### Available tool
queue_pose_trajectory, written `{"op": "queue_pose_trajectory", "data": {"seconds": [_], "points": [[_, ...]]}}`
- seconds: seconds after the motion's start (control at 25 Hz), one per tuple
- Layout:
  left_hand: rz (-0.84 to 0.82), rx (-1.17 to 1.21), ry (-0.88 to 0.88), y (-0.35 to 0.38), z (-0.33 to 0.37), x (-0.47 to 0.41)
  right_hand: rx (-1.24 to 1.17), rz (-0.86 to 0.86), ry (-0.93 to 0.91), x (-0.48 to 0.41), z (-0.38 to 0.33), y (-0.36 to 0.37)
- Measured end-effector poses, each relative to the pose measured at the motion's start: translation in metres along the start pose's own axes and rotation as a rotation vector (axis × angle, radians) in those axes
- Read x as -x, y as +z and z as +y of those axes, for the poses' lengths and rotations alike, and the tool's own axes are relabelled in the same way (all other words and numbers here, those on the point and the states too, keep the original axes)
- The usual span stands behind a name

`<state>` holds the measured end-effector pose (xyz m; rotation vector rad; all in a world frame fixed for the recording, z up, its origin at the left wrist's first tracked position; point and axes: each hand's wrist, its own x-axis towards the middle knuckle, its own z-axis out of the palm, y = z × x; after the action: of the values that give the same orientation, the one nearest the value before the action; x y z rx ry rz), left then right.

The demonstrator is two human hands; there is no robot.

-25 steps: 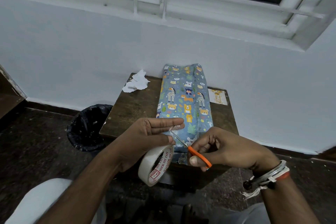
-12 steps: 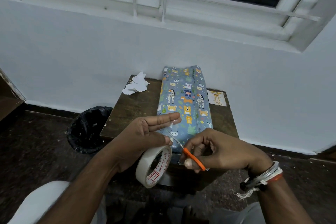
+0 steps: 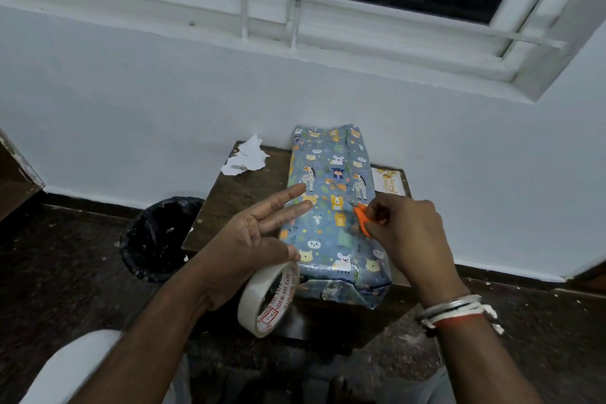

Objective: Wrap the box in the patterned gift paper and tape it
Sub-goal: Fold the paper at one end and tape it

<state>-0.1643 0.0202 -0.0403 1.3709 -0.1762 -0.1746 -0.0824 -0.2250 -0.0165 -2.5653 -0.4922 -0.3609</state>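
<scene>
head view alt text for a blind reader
Over a box wrapped in blue animal-print paper on a small brown table, the left hand holds a tape roll, two fingers outstretched, while the right hand grips orange-handled scissors.

The round white roll of sticky tape has red letters inside its ring. They say "NDER-555 TAPE" and "WONDE". The small white card has curly gold words, too blurry to read.
</scene>
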Motion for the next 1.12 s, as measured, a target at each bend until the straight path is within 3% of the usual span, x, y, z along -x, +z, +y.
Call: {"op": "queue_pose_trajectory", "data": {"seconds": [0.08, 0.2, 0.44, 0.84, 0.96, 1.04, 1.12], "points": [[0.003, -0.011, 0.006, 0.0, 0.0, 0.0, 0.259, -0.1, -0.01, -0.009, -0.001, 0.01], [-0.002, 0.005, 0.01, 0.0, -0.001, 0.0, 0.449, -0.237, -0.058, -0.014, -0.012, 0.019], [-0.008, -0.008, -0.006, -0.002, 0.0, 0.004, 0.579, -0.341, -0.083, -0.014, -0.022, 0.013], [-0.068, -0.011, -0.023, -0.005, -0.002, 0.008, 0.554, -0.484, -0.037, -0.011, -0.025, 0.007], [-0.075, -0.028, -0.036, -0.004, -0.001, 0.008, 0.363, -0.33, -0.069, -0.009, -0.028, 0.002], [-0.088, -0.045, -0.042, -0.003, 0.0, 0.008, 0.003, -0.204, -0.07, -0.007, -0.038, -0.003], [-0.119, -0.043, -0.045, -0.002, 0.0, 0.008, -0.278, -0.255, -0.099, -0.004, -0.051, -0.006]]}}
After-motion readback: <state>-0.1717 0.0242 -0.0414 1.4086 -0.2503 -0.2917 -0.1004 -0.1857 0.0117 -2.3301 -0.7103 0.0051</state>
